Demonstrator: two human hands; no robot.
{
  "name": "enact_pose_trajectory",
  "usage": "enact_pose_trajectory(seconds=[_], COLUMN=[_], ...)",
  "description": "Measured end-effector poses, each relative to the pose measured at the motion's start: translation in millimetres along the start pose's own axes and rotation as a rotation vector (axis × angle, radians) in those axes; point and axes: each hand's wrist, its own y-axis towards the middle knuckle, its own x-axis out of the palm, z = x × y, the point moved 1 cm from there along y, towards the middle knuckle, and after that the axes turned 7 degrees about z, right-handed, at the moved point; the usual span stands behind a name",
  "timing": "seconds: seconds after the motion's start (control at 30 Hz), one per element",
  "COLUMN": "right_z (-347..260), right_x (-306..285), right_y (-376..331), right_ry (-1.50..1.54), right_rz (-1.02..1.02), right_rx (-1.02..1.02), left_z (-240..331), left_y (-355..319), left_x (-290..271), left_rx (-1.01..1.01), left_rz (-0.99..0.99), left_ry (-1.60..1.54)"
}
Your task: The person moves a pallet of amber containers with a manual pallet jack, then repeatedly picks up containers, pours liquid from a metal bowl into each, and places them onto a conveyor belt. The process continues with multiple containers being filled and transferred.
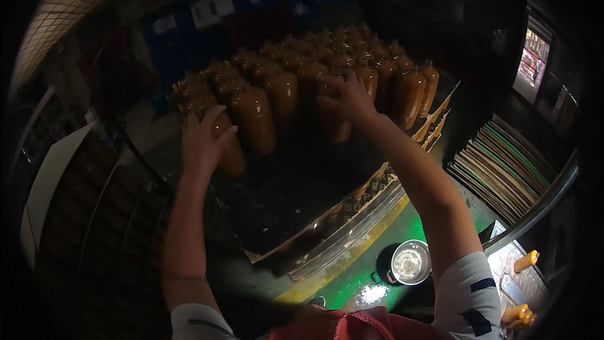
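The left hand (202, 141) and right hand (347, 99) are gripping glossy orange-brown plastic sauce bottles (254, 119): likely heavy, slippery, best clasped around shoulders.

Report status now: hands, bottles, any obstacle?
Left hand rests on a front orange-brown plastic bottle. Right hand grips another bottle. Packed rows of bottles behind; nothing blocks.

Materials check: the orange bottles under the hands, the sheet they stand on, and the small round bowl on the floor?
Orange bottles: likely glossy translucent plastic, given the soft highlights on rounded shoulders; glass not excluded. Both the left hand and the right hand rest on bottle tops. Sheet: looks like matte brown cardboard, with a flat raw edge. Bowl: probably polished metal, with a bright mirror-like rim.
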Motion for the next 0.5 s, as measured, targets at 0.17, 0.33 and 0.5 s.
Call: enact_pose_trajectory(seconds=[0.17, 0.33, 0.5], right_z=[2.7, 55.8, 114.2], right_x=[-14.4, -77.8, -148.0], right_y=[-29.0, -132.7, -279.1], right_ry=[0.120, 0.600, 1.315], right_rz=[0.204, 0.500, 0.504], right_rx=[-0.096, 0.128, 0.763], left_z=[-19.7, 27.5, 139.1], left_y=[-47.2, -130.0, -205.1], left_x=[-19.1, -59.4, -15.6], left_rx=[0.200, 0.182, -0.308], left_rz=[0.300, 0.369, -0.097], left_ry=[-0.198, -0.586, -1.444])
